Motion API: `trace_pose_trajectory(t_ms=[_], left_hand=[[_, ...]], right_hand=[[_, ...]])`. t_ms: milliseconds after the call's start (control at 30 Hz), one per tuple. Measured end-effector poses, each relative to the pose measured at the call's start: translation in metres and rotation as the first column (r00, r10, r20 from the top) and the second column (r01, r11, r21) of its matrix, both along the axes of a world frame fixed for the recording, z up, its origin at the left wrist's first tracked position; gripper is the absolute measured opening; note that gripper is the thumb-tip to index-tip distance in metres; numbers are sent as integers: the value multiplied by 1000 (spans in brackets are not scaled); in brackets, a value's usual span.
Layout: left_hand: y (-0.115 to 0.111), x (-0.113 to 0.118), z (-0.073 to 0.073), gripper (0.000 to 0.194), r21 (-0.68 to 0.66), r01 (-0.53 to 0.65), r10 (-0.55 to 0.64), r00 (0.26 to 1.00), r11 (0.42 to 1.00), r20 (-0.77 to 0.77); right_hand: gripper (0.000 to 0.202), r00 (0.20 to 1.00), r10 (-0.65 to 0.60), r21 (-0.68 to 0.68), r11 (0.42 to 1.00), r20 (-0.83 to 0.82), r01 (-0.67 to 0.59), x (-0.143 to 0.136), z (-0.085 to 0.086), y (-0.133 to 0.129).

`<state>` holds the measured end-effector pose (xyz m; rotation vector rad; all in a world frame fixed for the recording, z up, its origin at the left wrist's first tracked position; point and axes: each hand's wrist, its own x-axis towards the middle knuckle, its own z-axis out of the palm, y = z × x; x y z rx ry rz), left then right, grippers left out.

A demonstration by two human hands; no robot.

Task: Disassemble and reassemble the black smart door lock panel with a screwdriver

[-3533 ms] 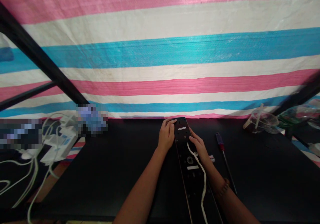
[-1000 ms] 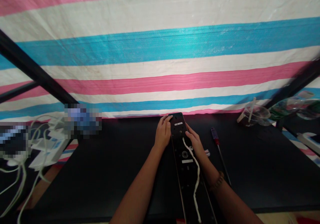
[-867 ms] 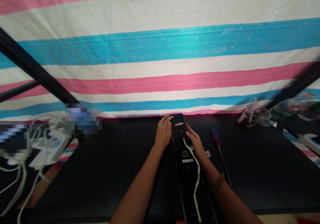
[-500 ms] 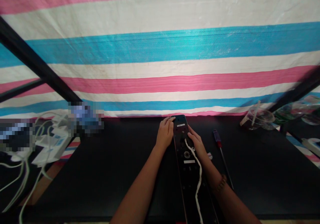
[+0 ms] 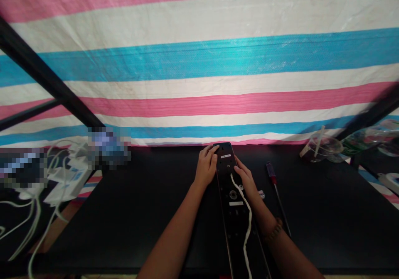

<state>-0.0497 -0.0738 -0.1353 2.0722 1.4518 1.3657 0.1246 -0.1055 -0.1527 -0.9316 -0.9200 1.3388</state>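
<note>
A long, narrow black panel (image 5: 238, 225) with white labels, screws and round fittings stretches from the far edge of the dark table toward me. Along its face runs a white cable (image 5: 248, 225), coming out near the upper part. My left hand (image 5: 206, 166) grips the panel's far left edge, fingertips over its top corner. On the opposite edge, my right hand (image 5: 246, 178) is wrapped round the side, thumb on the face. The fingers under the panel are hidden. Right of my right arm lies a long screwdriver (image 5: 278, 192) with a purple and red handle.
Beside my right wrist is a small clear item (image 5: 261, 194). A plastic cup with a straw (image 5: 321, 146) lies at the back right. White cables and boxes (image 5: 67, 183) sit at the left. A striped sheet (image 5: 199, 59) hangs behind the black table (image 5: 140, 212).
The view has shifted very slightly. My left thumb has moved a little away from the fingers along the panel's edge; both hands keep their place on the panel.
</note>
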Motion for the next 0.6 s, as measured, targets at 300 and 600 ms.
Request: trace_pose_trajectory(t_ms=[300, 600], left_hand=[[-3, -1, 3, 44, 35, -14, 14, 1000, 999, 7], [-6, 0, 4, 45, 59, -16, 13, 999, 998, 44]], right_hand=[[57, 1000, 14, 54, 998, 1, -14, 0, -2, -3], [56, 1000, 6, 98, 995, 24, -8, 1, -1, -5]])
